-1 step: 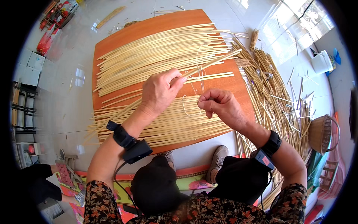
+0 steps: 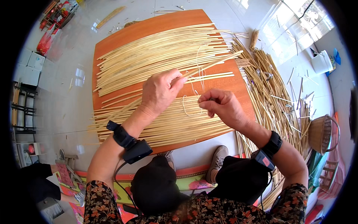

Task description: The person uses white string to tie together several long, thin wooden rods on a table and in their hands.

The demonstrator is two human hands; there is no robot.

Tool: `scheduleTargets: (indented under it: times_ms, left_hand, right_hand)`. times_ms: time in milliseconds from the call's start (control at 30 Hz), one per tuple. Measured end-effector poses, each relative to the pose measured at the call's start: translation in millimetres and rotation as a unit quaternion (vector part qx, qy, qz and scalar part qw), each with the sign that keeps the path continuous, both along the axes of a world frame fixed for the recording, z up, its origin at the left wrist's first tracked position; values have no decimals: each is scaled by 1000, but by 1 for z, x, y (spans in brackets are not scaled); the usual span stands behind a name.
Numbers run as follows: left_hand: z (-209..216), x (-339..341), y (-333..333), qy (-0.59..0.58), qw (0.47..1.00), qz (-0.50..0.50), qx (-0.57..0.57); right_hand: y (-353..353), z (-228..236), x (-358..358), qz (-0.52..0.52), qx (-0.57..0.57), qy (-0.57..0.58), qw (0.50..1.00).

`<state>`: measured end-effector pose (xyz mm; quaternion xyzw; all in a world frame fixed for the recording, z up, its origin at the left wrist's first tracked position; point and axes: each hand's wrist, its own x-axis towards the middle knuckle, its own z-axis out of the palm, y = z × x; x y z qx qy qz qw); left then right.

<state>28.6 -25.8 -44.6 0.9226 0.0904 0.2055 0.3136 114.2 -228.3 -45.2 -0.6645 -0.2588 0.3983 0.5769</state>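
Observation:
My left hand [image 2: 161, 89] is closed around a few pale straw stalks [image 2: 214, 63], which slant up to the right above the table. Behind its wrist they run on toward the table's lower left. A thin white thread [image 2: 184, 105] loops near the stalks and hangs down to my right hand [image 2: 220, 104]. The right fingertips are pinched together, with a bit of thread showing at them. Beneath both hands, a row of stalks [image 2: 160, 128] lies side by side on the near half of the orange-brown table [image 2: 238, 89]. More stalks [image 2: 149, 56] cover the far half.
A big heap of loose stalks [image 2: 268, 82] lies on the floor right of the table. Beyond it stand a wicker basket [image 2: 319, 132] and a white bucket [image 2: 321, 62]. Another person's leg [image 2: 41, 186] shows at lower left, by a small wooden stool [image 2: 67, 171].
Almost nothing differs. My right hand has shifted very slightly, and the thread beside it hangs a little differently. The left hand keeps its hold on the stalks.

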Motion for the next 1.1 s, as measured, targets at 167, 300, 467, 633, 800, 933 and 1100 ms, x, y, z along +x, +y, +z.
scheduleTargets:
  times_ms: [167,300,467,633,800,933,1100]
  left_hand:
    - [-5,-5,9,-48,986,-82,136]
    - [-3,-10,11,-19,972,-115,206]
    - [2,0,4,-63,956,-182,221]
    - [1,-6,11,-75,950,-209,221]
    - [2,-1,11,-91,949,-222,205]
    - [-1,0,14,-78,950,-237,189]
    - [-8,6,17,-67,952,-228,192]
  right_hand:
    - [-3,41,20,-116,-15,-138,984]
    - [2,66,94,-132,150,114,973]
    - [-3,116,165,-103,185,12,977]
    - [26,64,110,165,-67,-122,976]
    - [33,21,78,245,-109,-18,963]
    - [40,17,81,266,-144,-109,947]
    - [49,22,128,180,-152,-498,834]
